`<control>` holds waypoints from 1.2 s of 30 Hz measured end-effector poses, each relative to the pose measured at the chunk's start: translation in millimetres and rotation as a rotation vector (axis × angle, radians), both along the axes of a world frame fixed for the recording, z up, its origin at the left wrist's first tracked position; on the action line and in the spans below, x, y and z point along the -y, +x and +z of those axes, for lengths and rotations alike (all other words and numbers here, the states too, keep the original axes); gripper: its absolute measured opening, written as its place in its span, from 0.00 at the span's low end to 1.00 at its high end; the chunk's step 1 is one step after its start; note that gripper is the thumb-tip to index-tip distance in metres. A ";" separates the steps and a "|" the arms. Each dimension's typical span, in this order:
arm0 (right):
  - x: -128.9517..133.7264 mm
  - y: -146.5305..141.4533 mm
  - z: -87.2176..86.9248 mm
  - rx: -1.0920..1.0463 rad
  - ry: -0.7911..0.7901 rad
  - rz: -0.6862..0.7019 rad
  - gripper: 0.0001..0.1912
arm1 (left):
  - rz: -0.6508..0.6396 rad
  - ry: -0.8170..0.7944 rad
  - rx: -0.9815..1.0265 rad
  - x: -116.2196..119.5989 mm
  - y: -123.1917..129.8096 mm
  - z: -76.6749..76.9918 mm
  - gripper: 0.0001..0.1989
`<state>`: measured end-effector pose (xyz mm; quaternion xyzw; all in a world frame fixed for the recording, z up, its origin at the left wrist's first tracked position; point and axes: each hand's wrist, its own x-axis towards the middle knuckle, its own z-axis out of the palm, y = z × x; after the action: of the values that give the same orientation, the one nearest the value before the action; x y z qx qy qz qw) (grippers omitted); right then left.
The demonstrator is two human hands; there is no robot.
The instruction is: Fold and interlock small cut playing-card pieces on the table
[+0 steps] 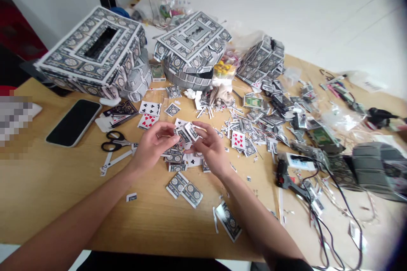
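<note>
While over the table point(47, 186) — both hands point(182, 146) pinching folded cards point(186, 134).

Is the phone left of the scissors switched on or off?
Appears off: the white-edged smartphone lies flat, face up on the wooden table, its screen uniformly black with nothing displayed. A dimmed or sleeping screen can't be ruled out.

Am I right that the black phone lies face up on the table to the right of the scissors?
Not quite: in the head view the black phone lies face up on the table to the left of the scissors, not the right.
</note>
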<state>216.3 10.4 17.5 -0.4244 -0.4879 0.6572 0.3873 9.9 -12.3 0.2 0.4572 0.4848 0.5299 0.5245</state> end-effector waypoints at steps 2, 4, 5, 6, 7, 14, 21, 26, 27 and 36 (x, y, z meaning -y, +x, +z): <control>0.9 -1.4 -4.6 0.034 0.033 -0.018 0.23 | 0.003 0.008 -0.013 0.0 -0.4 1.7 0.20; 2.5 -2.5 -10.0 0.084 0.098 -0.050 0.17 | 0.002 0.019 -0.035 -0.1 -1.0 3.2 0.20; 3.4 -2.7 -12.8 0.114 0.132 -0.066 0.15 | 0.004 0.022 -0.045 -0.2 -1.3 3.7 0.19; 4.4 -2.6 -15.5 0.146 0.159 -0.079 0.13 | 0.006 0.023 -0.050 -0.1 -1.7 4.0 0.19; 5.2 -2.2 -18.0 0.176 0.178 -0.087 0.13 | 0.009 0.021 -0.050 -0.1 -2.0 4.0 0.20; 7.3 1.7 -25.5 0.271 0.218 -0.111 0.12 | -0.034 -0.002 -0.010 0.2 -2.7 3.7 0.19; 7.9 -1.8 -11.8 0.153 0.203 -0.003 0.16 | -0.041 -0.011 0.039 0.7 -0.4 4.0 0.18; 6.1 -0.3 -15.2 0.325 0.306 -0.081 0.10 | -0.044 0.015 0.063 3.8 1.9 3.1 0.18; 5.7 0.3 -16.1 0.359 0.321 -0.099 0.10 | -0.033 0.026 0.057 4.4 2.2 3.4 0.18; 7.5 1.5 -17.7 0.507 0.427 -0.149 0.08 | -0.024 0.089 -0.003 8.3 4.9 2.1 0.17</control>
<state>217.7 2.9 -0.2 -0.5181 -0.6630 0.3836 0.3806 14.8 -20.6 2.3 0.4867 0.4560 0.5438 0.5094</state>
